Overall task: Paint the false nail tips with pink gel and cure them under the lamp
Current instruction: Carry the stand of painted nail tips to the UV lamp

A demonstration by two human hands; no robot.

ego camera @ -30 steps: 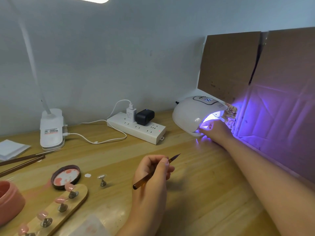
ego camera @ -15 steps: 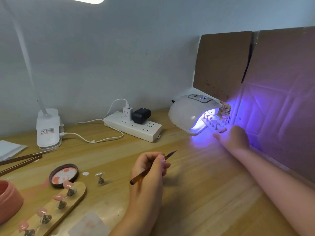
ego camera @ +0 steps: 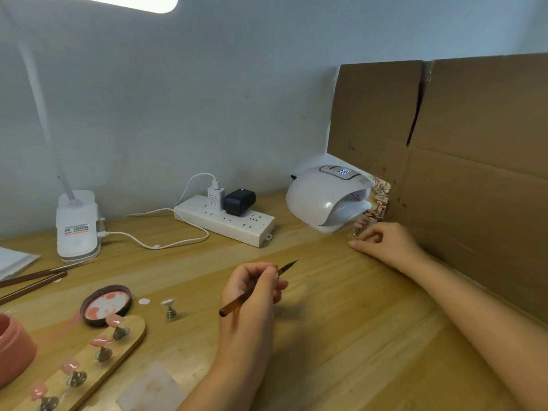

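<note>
- Nail tips on a strip of stands sit at the mouth of the curing lamp, just in front of its opening, part under the dome and part out; they look pink, though they are small and hard to read
- Curing lamp is not glowing violet now, while its top display is lit, so I judge that this batch is either cured or waiting to go in; which one, I cannot tell
- Right hand rests on the surface just in front of the lamp, fingers curled by the near end of that strip; whether the grip has closed on the strip I cannot tell
- Left hand, well in front of the lamp, pinches a slim amber-handled brush with its tip aimed toward the lamp
- Second batch: a wooden holder far left of the lamp carries four tips that already look coated pink; they seem to need the lamp next
- One lone stand between holder and left hand bears a tip that looks pale, probably unpainted
- Containers: a pink jar at the far left edge, contents hidden; its dark-rimmed lid lies beside the holder, face up, smeared with pink gel like a palette
- Power strip lies just left of the lamp, with two plugs in it
</note>
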